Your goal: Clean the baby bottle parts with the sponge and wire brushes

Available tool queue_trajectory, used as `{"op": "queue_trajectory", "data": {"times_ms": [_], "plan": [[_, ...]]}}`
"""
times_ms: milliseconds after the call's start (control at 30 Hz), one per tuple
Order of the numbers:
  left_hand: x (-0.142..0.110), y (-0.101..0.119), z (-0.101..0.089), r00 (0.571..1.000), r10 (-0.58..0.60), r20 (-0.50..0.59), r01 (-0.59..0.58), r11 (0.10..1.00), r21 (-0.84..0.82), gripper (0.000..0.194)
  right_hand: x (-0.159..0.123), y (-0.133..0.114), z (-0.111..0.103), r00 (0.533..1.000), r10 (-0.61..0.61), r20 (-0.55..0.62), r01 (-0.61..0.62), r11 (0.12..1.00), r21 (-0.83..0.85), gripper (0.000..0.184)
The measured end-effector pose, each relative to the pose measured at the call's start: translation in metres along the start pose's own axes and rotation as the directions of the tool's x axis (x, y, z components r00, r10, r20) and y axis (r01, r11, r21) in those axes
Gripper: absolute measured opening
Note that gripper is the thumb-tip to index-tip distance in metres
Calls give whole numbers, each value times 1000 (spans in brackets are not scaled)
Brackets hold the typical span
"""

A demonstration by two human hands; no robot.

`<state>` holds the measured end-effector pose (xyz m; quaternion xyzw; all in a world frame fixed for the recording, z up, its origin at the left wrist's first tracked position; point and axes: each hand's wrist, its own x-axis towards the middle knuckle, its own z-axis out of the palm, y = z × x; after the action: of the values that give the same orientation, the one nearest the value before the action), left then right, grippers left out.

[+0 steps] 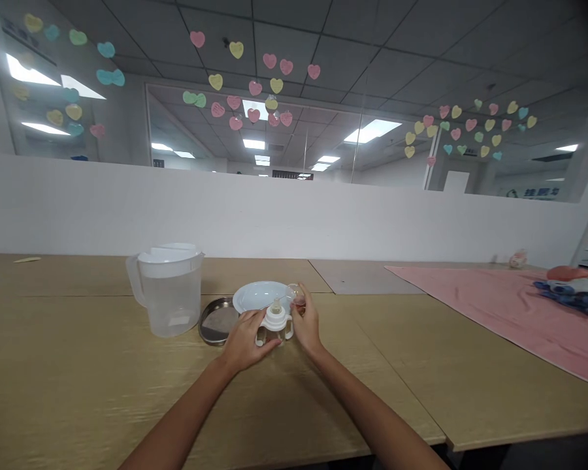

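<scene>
1. A clear baby bottle with a white plastic collar and two white side handles [276, 333] appears to stand upright on the worktop, between the hands. A pale, soft-looking teat [276, 307] rises from its collar. The bottle will probably feel light and stiff, and the collar or handles look like the surest places to hold. The teat would likely give under pressure.
2. The left hand [245, 338] curves around the bottle's left side, with its fingers against the collar and handle.
3. The right hand [306, 321] pinches a small transparent domed plastic cap [296, 295] between fingers and thumb, just beside the teat. The cap looks light and smooth, so it may slip.
4. Just behind the hands lies a shallow white round bowl [257, 295], next to a round dark metal lid [217, 320]. Left of these stands a clear plastic pitcher with a white lid [169, 294].
5. The light wood-grain worktop [78, 372] extends right to a crumpled pink towel [470, 313].
</scene>
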<state>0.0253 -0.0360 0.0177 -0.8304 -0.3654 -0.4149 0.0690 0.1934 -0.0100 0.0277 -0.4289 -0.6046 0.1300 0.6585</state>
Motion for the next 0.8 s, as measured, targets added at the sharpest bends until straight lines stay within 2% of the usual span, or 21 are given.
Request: {"op": "queue_trajectory", "data": {"times_ms": [267,633,800], "plan": [[0,-2,2,1000,2,-18,-2,1000,10,60,0,4,3,999,35,13,-36,999,23,57],[0,0,0,1000,-3,1,3,1000,3,59,-4,5,5,999,29,42,-31,998,56,44],[0,1,-1,1000,-10,11,10,1000,-13,59,-4,5,4,996,12,86,-13,1000,7,40]]}}
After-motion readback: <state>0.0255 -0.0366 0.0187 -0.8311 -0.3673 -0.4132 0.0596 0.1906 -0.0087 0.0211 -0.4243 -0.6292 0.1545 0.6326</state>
